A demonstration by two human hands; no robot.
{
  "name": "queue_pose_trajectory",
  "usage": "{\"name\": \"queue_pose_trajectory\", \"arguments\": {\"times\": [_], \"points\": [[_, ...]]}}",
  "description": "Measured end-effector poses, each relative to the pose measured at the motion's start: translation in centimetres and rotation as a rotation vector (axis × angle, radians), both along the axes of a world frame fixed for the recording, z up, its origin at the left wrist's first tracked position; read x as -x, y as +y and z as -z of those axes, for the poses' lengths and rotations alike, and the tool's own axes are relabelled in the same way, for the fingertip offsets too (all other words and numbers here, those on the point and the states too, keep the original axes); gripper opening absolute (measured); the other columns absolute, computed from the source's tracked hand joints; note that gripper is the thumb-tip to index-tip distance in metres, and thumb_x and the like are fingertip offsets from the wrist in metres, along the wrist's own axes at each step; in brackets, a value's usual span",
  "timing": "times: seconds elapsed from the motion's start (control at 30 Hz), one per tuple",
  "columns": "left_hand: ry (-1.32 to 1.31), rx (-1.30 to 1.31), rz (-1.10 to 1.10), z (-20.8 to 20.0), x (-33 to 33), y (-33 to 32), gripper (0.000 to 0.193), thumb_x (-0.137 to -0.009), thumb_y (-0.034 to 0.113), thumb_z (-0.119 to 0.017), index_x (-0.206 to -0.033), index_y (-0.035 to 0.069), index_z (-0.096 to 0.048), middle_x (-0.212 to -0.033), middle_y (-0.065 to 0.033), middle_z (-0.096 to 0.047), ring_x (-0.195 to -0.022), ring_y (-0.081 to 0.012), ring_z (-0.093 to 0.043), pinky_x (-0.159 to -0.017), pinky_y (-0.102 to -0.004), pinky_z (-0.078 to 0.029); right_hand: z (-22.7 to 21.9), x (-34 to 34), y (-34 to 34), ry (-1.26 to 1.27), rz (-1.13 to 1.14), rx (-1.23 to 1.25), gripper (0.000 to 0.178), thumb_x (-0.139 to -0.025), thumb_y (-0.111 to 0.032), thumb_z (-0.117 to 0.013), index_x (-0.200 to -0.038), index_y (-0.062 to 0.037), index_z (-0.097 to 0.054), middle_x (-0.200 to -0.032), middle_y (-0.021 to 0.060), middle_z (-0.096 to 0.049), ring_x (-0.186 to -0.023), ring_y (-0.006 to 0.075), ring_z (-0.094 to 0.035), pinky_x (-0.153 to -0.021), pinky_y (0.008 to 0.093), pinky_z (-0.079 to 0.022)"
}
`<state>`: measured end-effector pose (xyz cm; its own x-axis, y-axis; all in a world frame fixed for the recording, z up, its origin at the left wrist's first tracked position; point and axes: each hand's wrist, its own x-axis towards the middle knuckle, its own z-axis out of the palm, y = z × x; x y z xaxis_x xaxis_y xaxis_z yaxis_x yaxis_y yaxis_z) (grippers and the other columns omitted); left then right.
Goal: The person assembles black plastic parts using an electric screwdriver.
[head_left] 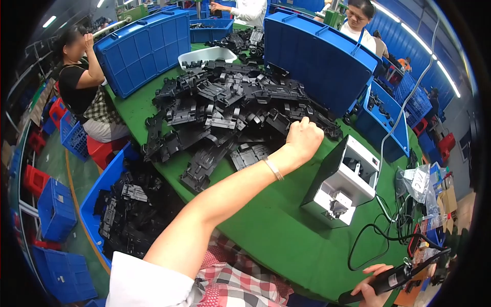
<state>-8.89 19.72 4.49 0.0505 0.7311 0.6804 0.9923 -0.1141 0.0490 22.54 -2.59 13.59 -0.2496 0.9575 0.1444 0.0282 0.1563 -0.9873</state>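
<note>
1. On my far left, a long blue plastic bin is sitting beside the worktop, holding jumbled black plastic parts.
2. A ribbed blue plastic tray is standing on edge at the left side of the green-covered worktop.
3. A heap of flat, black moulded-plastic chassis pieces is spreading across the middle of the worktop, in front of a white plastic tub.
4. My left hand is hanging at the heap's right side, fingers curling inward; I cannot tell whether they are holding anything.
5. A silver-and-black box-shaped metal machine is standing right of that hand.
6. My right hand, well apart from the left, is gripping a black cylindrical handheld tool at the lower right, near the worktop's edge.
7. Beyond the machine, an open blue bin is holding more black parts, and black cables are lying coiled nearer me.
</note>
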Motion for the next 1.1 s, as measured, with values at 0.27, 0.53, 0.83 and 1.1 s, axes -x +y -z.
{"name": "queue_pose_trajectory", "arguments": {"times": [0.27, 0.53, 0.83, 1.1], "points": [[0.089, 0.049, 0.171, -1.6, 3.1, -17.0, 0.012, -0.061, 0.012, -0.062, -0.062, 0.006, -0.051, -0.069, -0.0062, -0.051, -0.072, -0.0208, -0.052, -0.059, -0.0302, -0.044, 1.4, -0.8, 0.7, 0.043, -0.066, 0.087, 0.032, -0.074, 0.007, -0.060, -0.102, 0.0033, -0.047, -0.102, 0.0236, -0.052, -0.057, 0.0155, -0.053, -0.053, 0.0285, -0.049], [-0.713, 0.333, 0.309, -2.0, 8.2, -16.6, 0.026, -0.081, 0.024, -0.062, -0.089, -0.001, -0.061, -0.083, -0.0121, -0.061, -0.074, -0.0213, -0.060, -0.067, -0.0311, -0.048, 1.1, 1.7, 3.5, 0.139, 0.033, -0.027, 0.025, -0.076, 0.008, -0.058, -0.099, 0.0019, -0.052, -0.094, 0.0199, -0.057, -0.060, 0.0190, -0.058, -0.053, 0.0295, -0.050], [-0.247, 0.790, 0.369, 1.0, 3.4, -15.4, 0.066, -0.067, 0.027, -0.068, -0.124, 0.004, -0.043, -0.107, -0.0195, -0.051, -0.100, -0.0338, -0.048, -0.084, -0.0398, -0.042, 0.7, 7.4, 7.1, 0.405, 0.373, -0.387, 0.034, -0.079, -0.005, -0.051, -0.110, 0.0013, -0.039, -0.070, 0.0059, -0.047, -0.050, 0.0132, -0.044, -0.045, 0.0234, -0.038], [-2.118, 0.894, 0.760, 1.0, 2.3, -19.1, 0.055, -0.080, 0.000, -0.046, -0.131, 0.001, -0.026, -0.115, -0.0156, -0.048, -0.098, -0.0229, -0.057, -0.076, -0.0356, -0.054, 1.3, 10.9, 9.6, 0.361, 0.407, -0.600, 0.034, -0.074, 0.002, -0.051, -0.107, 0.0006, -0.040, -0.066, 0.0084, -0.050, -0.050, 0.0172, -0.048, -0.051, 0.0285, -0.044]]}}
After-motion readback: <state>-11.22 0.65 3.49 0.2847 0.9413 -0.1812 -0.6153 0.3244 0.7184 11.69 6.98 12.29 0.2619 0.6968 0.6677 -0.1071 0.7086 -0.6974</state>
